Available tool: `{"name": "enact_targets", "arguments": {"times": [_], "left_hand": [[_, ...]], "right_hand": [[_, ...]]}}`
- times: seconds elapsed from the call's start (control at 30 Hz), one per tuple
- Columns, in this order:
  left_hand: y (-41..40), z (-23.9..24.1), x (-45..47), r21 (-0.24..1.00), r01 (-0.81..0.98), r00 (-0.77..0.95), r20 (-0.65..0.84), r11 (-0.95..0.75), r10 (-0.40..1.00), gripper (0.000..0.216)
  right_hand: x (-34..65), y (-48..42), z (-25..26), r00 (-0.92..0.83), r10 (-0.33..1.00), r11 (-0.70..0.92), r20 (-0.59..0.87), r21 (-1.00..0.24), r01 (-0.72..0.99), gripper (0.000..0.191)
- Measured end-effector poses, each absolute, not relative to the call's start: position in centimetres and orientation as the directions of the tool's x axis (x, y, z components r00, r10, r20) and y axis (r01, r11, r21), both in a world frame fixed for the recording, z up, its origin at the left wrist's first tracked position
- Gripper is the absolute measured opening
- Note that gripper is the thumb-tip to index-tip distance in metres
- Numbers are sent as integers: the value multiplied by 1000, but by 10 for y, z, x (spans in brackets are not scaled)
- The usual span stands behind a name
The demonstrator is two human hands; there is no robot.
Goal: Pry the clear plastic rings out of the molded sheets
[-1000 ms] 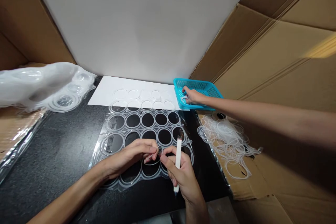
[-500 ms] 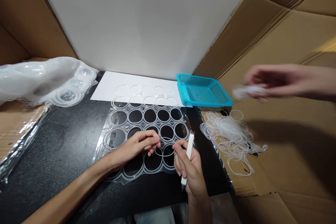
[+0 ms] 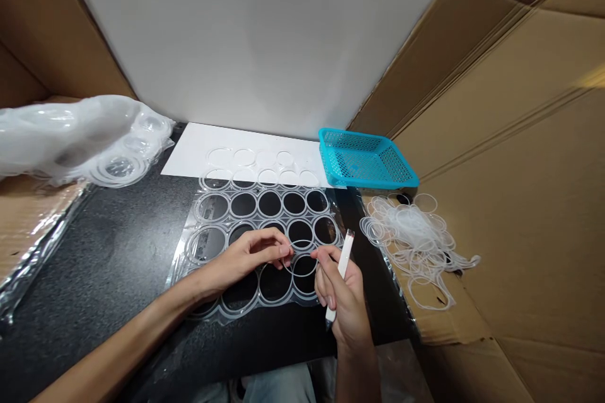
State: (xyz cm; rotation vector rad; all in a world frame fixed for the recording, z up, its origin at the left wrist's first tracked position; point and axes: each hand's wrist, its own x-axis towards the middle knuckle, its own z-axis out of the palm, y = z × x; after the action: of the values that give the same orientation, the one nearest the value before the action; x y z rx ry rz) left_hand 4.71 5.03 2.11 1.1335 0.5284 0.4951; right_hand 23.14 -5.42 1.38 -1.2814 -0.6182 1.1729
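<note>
My left hand [image 3: 258, 252] pinches the left side of a thin clear plastic ring [image 3: 302, 276] between thumb and fingertips. My right hand [image 3: 344, 286] is closed around a slim white pen-shaped tool [image 3: 345, 252], which slants upward with a metallic upper end and a dark lower tip. The right thumb and forefinger meet at the ring's right edge; whether they grip it is hard to tell. Beneath both hands lies a clear plastic sheet [image 3: 256, 221] with rows of round openings edged by pale rims. My left forearm covers part of its near left side.
Right of the sheet, loose clear rings [image 3: 411, 227] lie heaped on cardboard. A turquoise mesh basket [image 3: 373, 167] stands behind them. White paper [image 3: 184, 148] lies under the sheet's far end. Bagged plastic rounds [image 3: 94, 132] sit at left. A white wall and cardboard panels enclose the black tabletop [image 3: 127, 239].
Another person's hand, holding something whitish and blurred at the right, has gone out of view. My hands keep nearly the same pose around the ring.
</note>
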Motion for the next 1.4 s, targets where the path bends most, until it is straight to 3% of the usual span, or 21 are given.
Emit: {"name": "enact_targets", "arguments": {"times": [1.4], "left_hand": [[48, 20, 45, 858, -158, 789, -188, 488, 585, 26]], "right_hand": [[232, -53, 12, 333, 912, -122, -241, -932, -341, 40]]}}
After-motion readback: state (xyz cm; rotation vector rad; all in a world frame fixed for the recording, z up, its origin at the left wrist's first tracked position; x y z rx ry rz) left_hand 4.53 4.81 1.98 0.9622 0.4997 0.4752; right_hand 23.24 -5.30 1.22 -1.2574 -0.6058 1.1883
